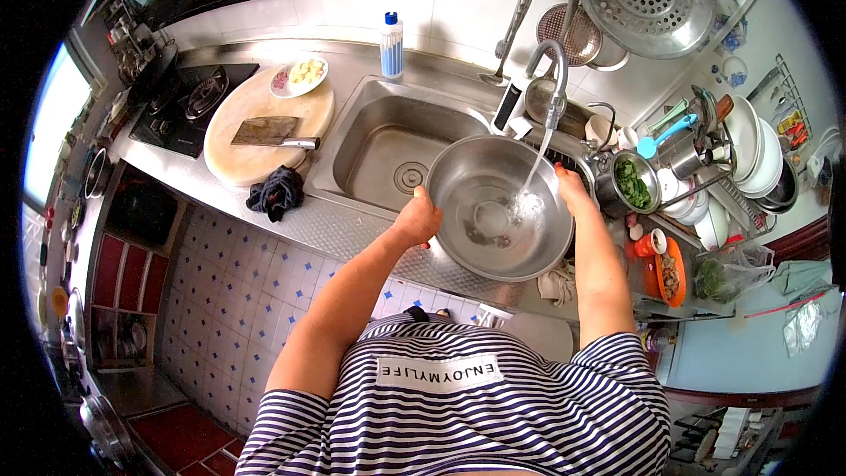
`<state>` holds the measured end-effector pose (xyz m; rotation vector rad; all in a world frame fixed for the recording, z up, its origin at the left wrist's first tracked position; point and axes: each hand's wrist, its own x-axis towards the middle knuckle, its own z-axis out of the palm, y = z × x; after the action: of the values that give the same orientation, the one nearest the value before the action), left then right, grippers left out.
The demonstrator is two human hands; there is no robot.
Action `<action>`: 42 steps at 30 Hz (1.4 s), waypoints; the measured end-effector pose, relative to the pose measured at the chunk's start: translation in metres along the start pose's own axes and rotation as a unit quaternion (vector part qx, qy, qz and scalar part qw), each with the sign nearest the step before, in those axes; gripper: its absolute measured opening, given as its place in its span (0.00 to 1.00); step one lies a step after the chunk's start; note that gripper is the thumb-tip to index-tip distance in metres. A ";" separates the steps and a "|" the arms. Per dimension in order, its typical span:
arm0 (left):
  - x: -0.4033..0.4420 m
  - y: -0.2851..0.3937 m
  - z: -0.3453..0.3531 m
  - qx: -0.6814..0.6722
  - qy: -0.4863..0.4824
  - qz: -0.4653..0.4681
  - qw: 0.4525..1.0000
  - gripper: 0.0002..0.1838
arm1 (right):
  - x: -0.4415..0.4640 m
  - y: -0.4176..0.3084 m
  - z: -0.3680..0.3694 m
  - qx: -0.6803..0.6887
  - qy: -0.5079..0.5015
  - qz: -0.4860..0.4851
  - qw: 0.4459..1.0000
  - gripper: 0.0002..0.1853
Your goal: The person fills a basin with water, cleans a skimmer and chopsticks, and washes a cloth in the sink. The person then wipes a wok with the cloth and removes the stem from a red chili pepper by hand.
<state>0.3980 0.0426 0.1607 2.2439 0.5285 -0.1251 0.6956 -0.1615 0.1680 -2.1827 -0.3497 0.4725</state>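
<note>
A large stainless steel basin (pixel 458 238) is held under the faucet (pixel 555 88), above the right part of the sink. Water runs from the spout into it and splashes on the shallow water at the bottom. My left hand (pixel 418 219) grips the basin's left rim, thumb on top and fingers curled below. On the opposite side, my right hand (pixel 574 187) holds the right rim, its fingers partly hidden. To the left of the basin, the other sink bowl (pixel 374 159) shows its drain.
Left of the sink, a round cutting board (pixel 238 106) bears a cleaver (pixel 264 131) and a plate of chopped food (pixel 300 77). A dark cloth (pixel 276 193) lies beside it. At right stand a pot of greens (pixel 632 181), a dish rack and an orange basket (pixel 654 280).
</note>
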 end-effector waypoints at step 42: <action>-0.007 0.021 -0.008 -0.108 0.037 -0.084 0.990 0.16 | -0.010 -0.010 0.001 0.013 0.015 -0.002 1.000 0.26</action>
<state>0.3999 0.0342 0.1824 1.9981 0.7358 -0.0680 0.6856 -0.1594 0.1774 -2.1618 -0.3304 0.4379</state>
